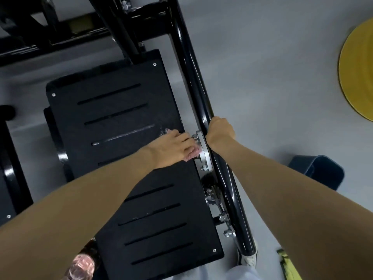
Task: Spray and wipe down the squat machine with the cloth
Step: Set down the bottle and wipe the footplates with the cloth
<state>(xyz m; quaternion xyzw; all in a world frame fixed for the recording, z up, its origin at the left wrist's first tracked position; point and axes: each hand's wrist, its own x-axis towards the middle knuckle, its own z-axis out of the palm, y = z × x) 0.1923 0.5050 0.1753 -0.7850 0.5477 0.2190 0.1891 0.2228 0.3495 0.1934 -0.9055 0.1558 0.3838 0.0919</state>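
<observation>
The squat machine's black foot plate [125, 122], with long slots, fills the middle of the view. My left hand [171, 147] presses a pink cloth [192, 153] against the plate's right edge, beside a silver bolted bracket [203, 152]. Only a small part of the cloth shows under my fingers. My right hand [221, 131] is wrapped around the glossy black frame tube [193, 77] that runs along the plate's right side. No spray bottle is in view.
More black frame bars [60, 35] cross the top left. A yellow weight plate [359, 73] lies on the grey floor at the right. A dark blue bin [319, 170] stands at the right, near my right forearm. A yellow strap [288, 265] lies at the bottom right.
</observation>
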